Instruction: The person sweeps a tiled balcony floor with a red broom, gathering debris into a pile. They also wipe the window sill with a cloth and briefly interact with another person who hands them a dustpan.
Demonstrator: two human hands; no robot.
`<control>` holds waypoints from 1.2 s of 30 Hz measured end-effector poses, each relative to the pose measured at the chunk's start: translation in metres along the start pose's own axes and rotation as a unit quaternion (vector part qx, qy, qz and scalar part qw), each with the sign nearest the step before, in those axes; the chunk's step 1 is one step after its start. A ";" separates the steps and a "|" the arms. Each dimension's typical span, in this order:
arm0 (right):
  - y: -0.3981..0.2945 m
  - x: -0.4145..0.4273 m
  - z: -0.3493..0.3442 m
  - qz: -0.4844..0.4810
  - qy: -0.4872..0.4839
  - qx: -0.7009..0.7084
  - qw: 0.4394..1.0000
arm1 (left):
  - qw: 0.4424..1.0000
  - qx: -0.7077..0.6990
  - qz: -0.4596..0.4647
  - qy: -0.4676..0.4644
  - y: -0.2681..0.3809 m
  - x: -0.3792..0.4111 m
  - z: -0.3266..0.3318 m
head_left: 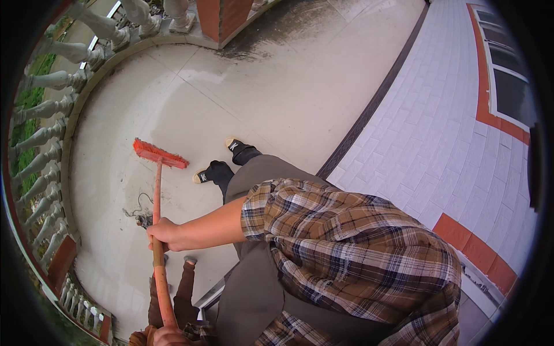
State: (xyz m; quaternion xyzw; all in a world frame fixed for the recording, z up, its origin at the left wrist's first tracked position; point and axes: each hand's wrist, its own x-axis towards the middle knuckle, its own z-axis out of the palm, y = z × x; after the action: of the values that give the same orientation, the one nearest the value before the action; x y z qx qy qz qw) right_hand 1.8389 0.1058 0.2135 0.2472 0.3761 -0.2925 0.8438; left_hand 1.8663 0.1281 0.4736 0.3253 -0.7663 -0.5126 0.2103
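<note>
My right hand is closed around the long reddish handle of a push broom. The broom's red head rests on the pale floor, left of my dark shoes. At the bottom edge, my left hand grips the upper part of the same handle and is partly cut off. A small dark clump of debris with a thin, curled strand lies beside the handle, near my right hand.
A curved balustrade with pale balusters borders the floor at left. Another person's brown-clad legs stand close beyond the handle. Dark, dirty stains mark the floor near a reddish pillar. A tiled wall with a window stands at right.
</note>
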 end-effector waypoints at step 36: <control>0.268 0.169 -0.050 -0.167 0.201 0.043 0.964 | 0.996 0.027 -0.087 0.013 -0.176 -0.331 -0.067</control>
State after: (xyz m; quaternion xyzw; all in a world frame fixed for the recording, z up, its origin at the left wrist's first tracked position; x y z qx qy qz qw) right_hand 2.0889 0.2750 0.1053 0.2703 0.5610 -0.3892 0.6788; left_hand 2.1923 0.2748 0.3408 0.4032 -0.7457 -0.5038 0.1660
